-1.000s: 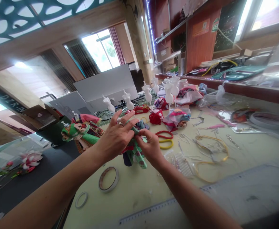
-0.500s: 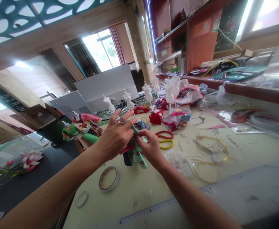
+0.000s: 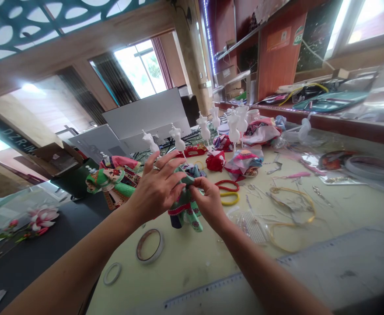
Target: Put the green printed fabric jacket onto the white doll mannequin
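Note:
A small green doll garment (image 3: pixel 192 215) with red trim and a dark blue part hangs over the table, between both hands. My right hand (image 3: pixel 208 199) pinches its upper green edge between thumb and fingertips. My left hand (image 3: pixel 159 186), wearing a ring, is at the garment's left side with bent fingers; its thumb and fingertips meet near the cloth, and the palm side is hidden. Red-handled and yellow-handled loops (image 3: pixel 230 199) lie just right of my right hand. Two dressed doll forms (image 3: pixel 113 181) stand left of my left hand.
White mannequins (image 3: pixel 178 139) stand behind the hands, near a monitor (image 3: pixel 149 114). Fabric bundles (image 3: pixel 244 164) lie behind right. Tape rolls (image 3: pixel 150 247) and a ruler (image 3: pixel 205 289) lie in front; beads (image 3: pixel 253 226) and yellow cord lie right.
My left hand has shifted slightly left and down, its fingers pulled back from the garment's top, showing more of the red trim. My right hand still pinches the green edge.

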{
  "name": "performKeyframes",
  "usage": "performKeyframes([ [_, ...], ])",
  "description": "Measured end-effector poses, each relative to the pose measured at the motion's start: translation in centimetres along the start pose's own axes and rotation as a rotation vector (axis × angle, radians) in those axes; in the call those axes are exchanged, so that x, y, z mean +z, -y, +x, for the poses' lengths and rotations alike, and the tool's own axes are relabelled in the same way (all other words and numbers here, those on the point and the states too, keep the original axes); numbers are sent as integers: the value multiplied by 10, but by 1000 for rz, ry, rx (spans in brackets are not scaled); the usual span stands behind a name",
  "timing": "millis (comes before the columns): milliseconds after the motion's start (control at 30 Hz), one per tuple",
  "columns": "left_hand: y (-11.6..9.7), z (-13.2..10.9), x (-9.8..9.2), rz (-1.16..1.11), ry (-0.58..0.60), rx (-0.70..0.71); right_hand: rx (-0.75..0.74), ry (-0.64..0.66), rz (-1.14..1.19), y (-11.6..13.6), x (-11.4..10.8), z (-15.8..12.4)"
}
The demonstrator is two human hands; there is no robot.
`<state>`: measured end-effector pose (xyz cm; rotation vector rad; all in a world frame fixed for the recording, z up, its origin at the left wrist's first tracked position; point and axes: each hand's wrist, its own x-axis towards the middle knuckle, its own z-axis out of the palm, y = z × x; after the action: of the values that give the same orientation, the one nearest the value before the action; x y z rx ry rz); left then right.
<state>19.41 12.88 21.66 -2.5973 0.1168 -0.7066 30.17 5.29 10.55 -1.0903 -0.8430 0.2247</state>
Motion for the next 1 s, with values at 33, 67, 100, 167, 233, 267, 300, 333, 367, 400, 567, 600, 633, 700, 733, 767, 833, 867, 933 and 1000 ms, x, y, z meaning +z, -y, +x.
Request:
performKeyframes([
  [33, 1, -3, -2, -10, -38, -27, 9, 3, 15, 0, 0, 0],
  [67, 2, -6, -4, -19, -74, -59, 18, 6, 30, 0, 0, 0],
  [100, 4, -9, -6, -30, -106, -97, 26, 8, 44, 0, 0, 0],
  [167, 7, -16, -10, -67, -169, -191, 40, 11, 68, 1, 0, 0],
  [233, 10, -23, -12, -119, -218, -299, 53, 13, 83, 1, 1, 0],
  [267, 12, -26, -12, -149, -230, -355, 59, 13, 86, 0, 1, 0],
  [300, 13, -30, -11, -181, -244, -405, 66, 9, 86, -1, 2, 0],
  [333, 15, -33, -9, -217, -258, -459, 73, 1, 83, -3, 2, 1],
  [367, 17, -35, -7, -257, -270, -510, 79, -10, 77, -5, 2, 2],
  [400, 19, -38, -3, -294, -284, -555, 86, -24, 71, -7, 2, 2],
  [567, 29, -45, 20, -477, -259, -700, 90, -136, 36, -12, 0, 5],
  [600, 31, -46, 24, -562, -240, -725, 79, -152, 28, -10, -1, 4],
  [633, 32, -45, 27, -645, -223, -732, 65, -161, 23, -8, -1, 4],
  [700, 33, -44, 29, -758, -195, -710, 15, -156, -5, -1, 0, 2],
  [733, 33, -42, 29, -784, -186, -693, -26, -139, -42, 4, 0, 2],
  [767, 33, -41, 29, -802, -177, -679, -81, -115, -99, 8, 1, 3],
  [833, 33, -39, 27, -832, -164, -658, -216, -63, -257, 17, 3, 6],
  [867, 33, -38, 26, -850, -160, -650, -288, -37, -342, 21, 4, 9],
  [933, 33, -38, 26, -880, -158, -640, -402, 10, -475, 28, 7, 18],
  [1000, 34, -39, 26, -899, -165, -632, -461, 71, -554, 33, 10, 27],
])
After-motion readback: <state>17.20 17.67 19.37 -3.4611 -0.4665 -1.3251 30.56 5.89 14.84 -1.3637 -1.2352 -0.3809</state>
